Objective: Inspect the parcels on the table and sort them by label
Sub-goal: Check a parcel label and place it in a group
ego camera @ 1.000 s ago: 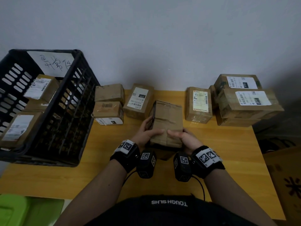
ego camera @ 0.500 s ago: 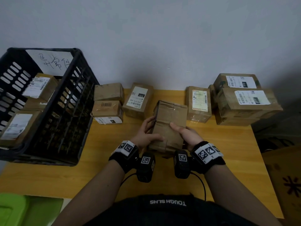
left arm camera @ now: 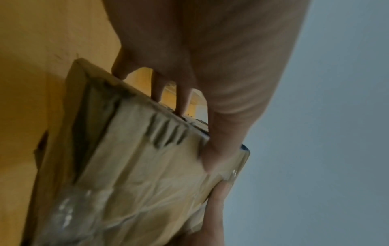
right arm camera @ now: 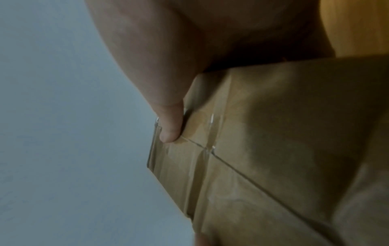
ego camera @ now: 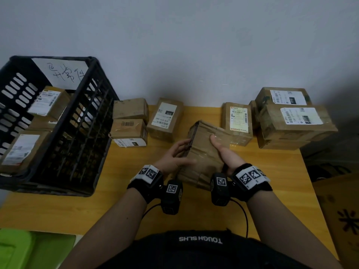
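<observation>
I hold a taped brown cardboard parcel (ego camera: 204,152) tilted above the middle of the wooden table (ego camera: 77,210); no label shows on its upper face. My left hand (ego camera: 174,156) grips its left side, thumb on top and fingers on the far face. My right hand (ego camera: 223,152) grips its right side with the thumb lying across the top. The left wrist view shows the parcel (left arm camera: 147,166) with my fingers (left arm camera: 183,103) curled over its edge. In the right wrist view my thumb (right arm camera: 170,123) presses on the taped parcel (right arm camera: 273,141).
A black crate (ego camera: 81,133) with a handwritten sign and several labelled parcels stands at the left. Loose parcels line the back of the table: two stacked-looking ones (ego camera: 130,131), one with a 070 label (ego camera: 165,119), one upright (ego camera: 238,121), a pile at the right (ego camera: 291,121).
Both hands have turned the parcel clockwise and tipped it, its far end swinging right. The right thumb has slid further up across the top face.
</observation>
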